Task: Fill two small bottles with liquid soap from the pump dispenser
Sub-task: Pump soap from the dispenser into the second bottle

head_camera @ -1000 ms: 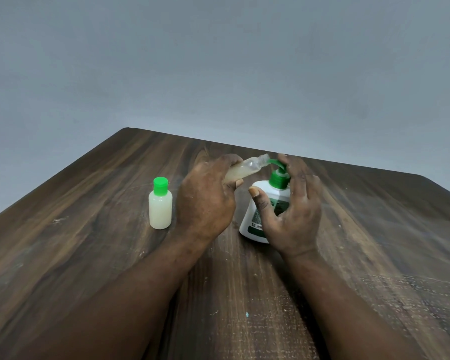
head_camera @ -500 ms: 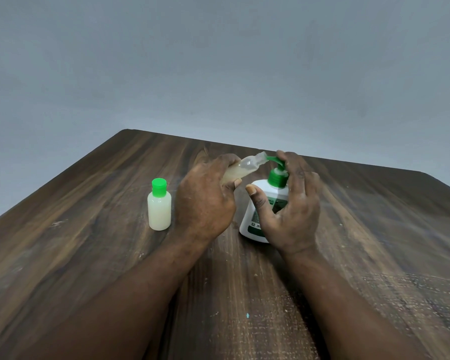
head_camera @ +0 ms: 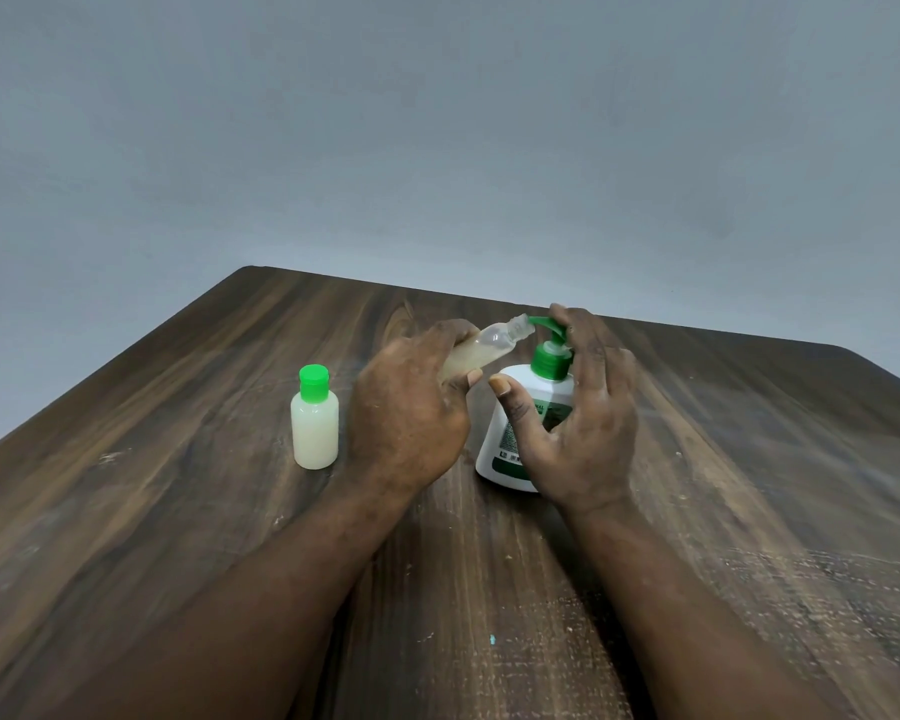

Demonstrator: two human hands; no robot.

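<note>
A white pump dispenser (head_camera: 513,433) with a green pump head (head_camera: 552,350) stands mid-table. My right hand (head_camera: 578,413) is over it, fingers straight and spread, fingertips resting on the pump top. My left hand (head_camera: 406,407) grips an uncapped small clear bottle (head_camera: 489,345), tilted, partly filled with pale liquid, its mouth against the green spout. A second small bottle (head_camera: 315,426), full of whitish liquid and closed with a green cap, stands upright to the left of my left hand.
The dark wooden table (head_camera: 178,511) carries these things and ends at a far edge close behind the dispenser. A grey wall (head_camera: 437,148) rises beyond it. A tiny teal speck (head_camera: 492,639) lies near me.
The pump head has risen between the earlier frames and now, my right fingers lifting with it. The tilted bottle stays at the spout. The capped bottle has not moved.
</note>
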